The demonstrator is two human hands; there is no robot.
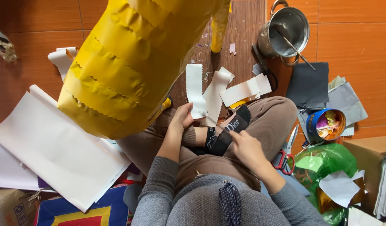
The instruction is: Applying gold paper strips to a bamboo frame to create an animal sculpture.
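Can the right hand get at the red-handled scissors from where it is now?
Probably yes. The right hand rests by the sock, and the scissors lie just beyond the right knee on the floor, uncovered, handles toward the person.

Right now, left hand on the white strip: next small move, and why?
Probably lift the white paper strip off the floor toward the yellow figure. The left hand already pinches the strip's lower end, and the figure beside it is covered in rows of scallop-edged strips. The right hand rests empty by the black sock, so it looks free to steady things.
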